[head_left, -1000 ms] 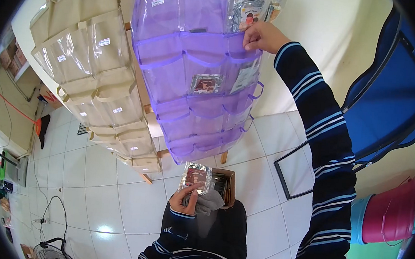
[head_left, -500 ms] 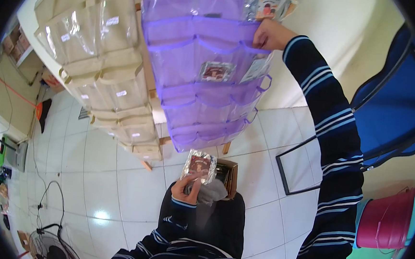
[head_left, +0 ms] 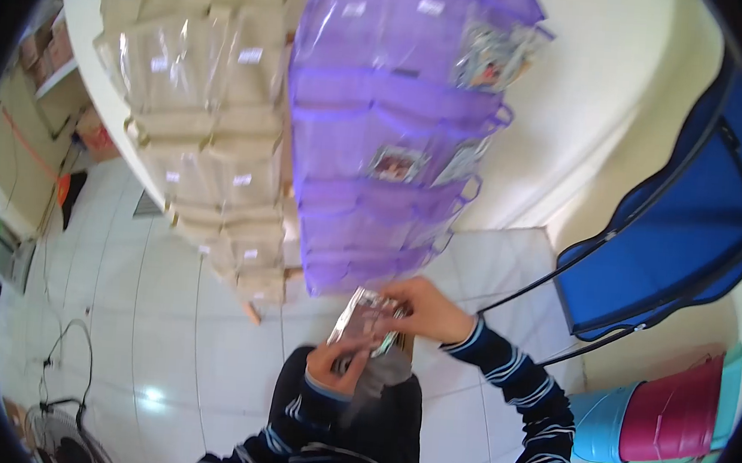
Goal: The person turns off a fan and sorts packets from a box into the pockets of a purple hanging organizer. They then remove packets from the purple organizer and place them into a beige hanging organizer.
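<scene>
In front of my lap, my left hand (head_left: 336, 362) grips a silver foil sachet (head_left: 353, 315) by its lower end. The fingers of my right hand (head_left: 431, 311) are closed on the upper right side of the same sachet and cover part of it. Just beyond hangs a purple pocket organizer (head_left: 335, 156) with clear pockets. One middle pocket holds a foil sachet with a brown label (head_left: 398, 164), and shiny packets (head_left: 490, 61) fill an upper right pocket. Below my hands lies a grey bag or cloth (head_left: 390, 369), with a cardboard box mostly hidden behind it.
A beige pocket organizer (head_left: 248, 150) with white labels hangs at the left of the purple one. To the right stand a blue folding frame (head_left: 665, 265) and pink (head_left: 669, 416) and blue buckets. A fan (head_left: 64, 442) is at lower left on the white tiled floor (head_left: 229, 359).
My right hand has come down from an upper right pocket of the purple organizer to the sachet in my left hand. The view has shifted slightly.
</scene>
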Action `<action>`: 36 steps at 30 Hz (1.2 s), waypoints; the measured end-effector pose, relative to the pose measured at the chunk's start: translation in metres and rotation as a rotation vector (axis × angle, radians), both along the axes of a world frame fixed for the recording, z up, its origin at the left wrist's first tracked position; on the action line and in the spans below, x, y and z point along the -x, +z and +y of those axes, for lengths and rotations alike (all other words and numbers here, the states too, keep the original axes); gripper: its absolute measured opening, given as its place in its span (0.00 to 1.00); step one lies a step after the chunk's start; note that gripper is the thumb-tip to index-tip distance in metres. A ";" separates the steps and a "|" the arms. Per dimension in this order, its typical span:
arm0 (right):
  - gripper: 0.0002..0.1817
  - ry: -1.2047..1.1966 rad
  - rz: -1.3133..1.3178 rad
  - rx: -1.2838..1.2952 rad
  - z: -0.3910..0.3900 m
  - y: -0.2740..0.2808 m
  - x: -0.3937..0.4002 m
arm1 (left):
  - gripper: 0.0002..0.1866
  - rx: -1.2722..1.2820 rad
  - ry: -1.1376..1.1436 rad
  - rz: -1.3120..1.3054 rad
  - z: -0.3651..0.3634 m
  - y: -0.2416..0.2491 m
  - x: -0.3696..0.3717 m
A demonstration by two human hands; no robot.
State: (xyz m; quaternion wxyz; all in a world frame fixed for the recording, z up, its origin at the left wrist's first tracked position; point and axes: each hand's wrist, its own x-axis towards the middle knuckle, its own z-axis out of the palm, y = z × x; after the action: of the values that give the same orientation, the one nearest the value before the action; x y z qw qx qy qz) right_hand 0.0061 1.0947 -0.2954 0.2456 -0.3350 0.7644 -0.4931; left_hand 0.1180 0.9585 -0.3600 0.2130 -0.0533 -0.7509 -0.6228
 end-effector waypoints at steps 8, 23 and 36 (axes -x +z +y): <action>0.07 -0.526 0.565 0.438 0.051 0.112 0.067 | 0.10 -0.046 0.037 0.012 -0.006 -0.002 -0.008; 0.12 -0.553 1.137 -0.290 -0.026 0.122 0.157 | 0.10 -0.108 0.071 -0.065 -0.012 -0.012 -0.011; 0.07 -0.212 0.961 -0.795 -0.053 0.125 0.177 | 0.09 -0.129 0.068 -0.125 -0.014 -0.021 -0.006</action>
State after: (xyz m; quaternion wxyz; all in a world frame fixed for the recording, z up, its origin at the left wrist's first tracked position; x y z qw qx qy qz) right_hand -0.1705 1.0418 -0.1707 -0.0698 -0.3247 0.9432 0.0126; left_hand 0.1239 0.9442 -0.3808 0.1899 0.0253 -0.7225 -0.6643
